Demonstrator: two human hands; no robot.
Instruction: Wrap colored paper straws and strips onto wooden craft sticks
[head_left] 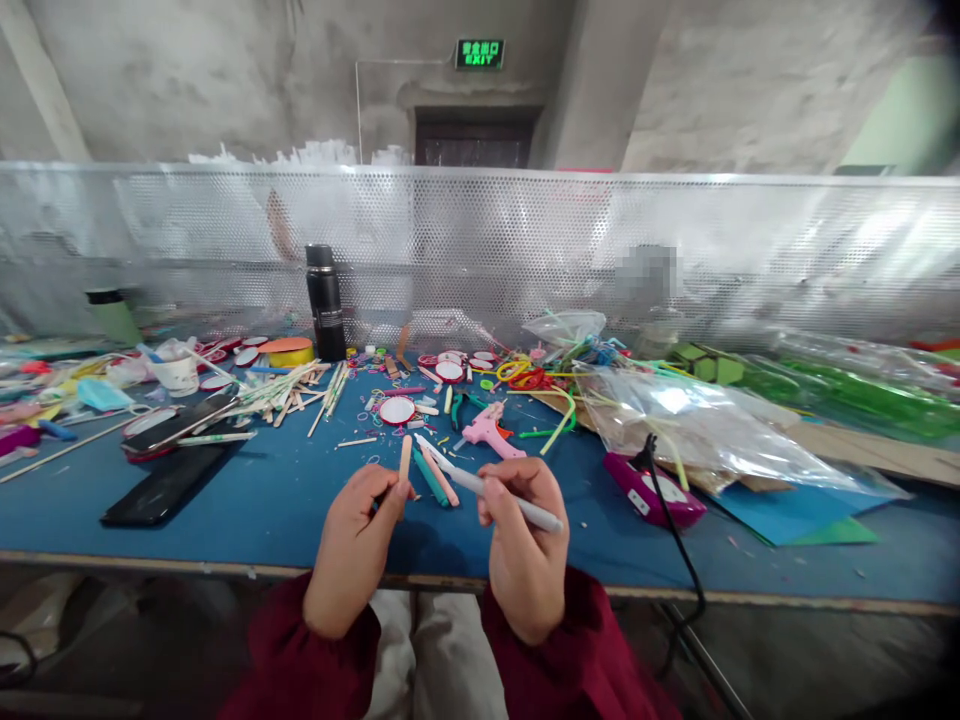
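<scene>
A flat wooden craft stick stands nearly upright in my left hand, pinched between thumb and fingers. My right hand is closed around a pale grey marker pen, whose white tip points left towards the stick. Whether the tip touches the stick I cannot tell. Between my hands a teal marker and a pink marker lie side by side on the blue table. A pink hot glue gun lies just beyond my right hand.
Loose sticks, a white round disc with a red rim and a black bottle stand or lie further back. Phones are at left. A purple box with a black cable and plastic bags lie at right.
</scene>
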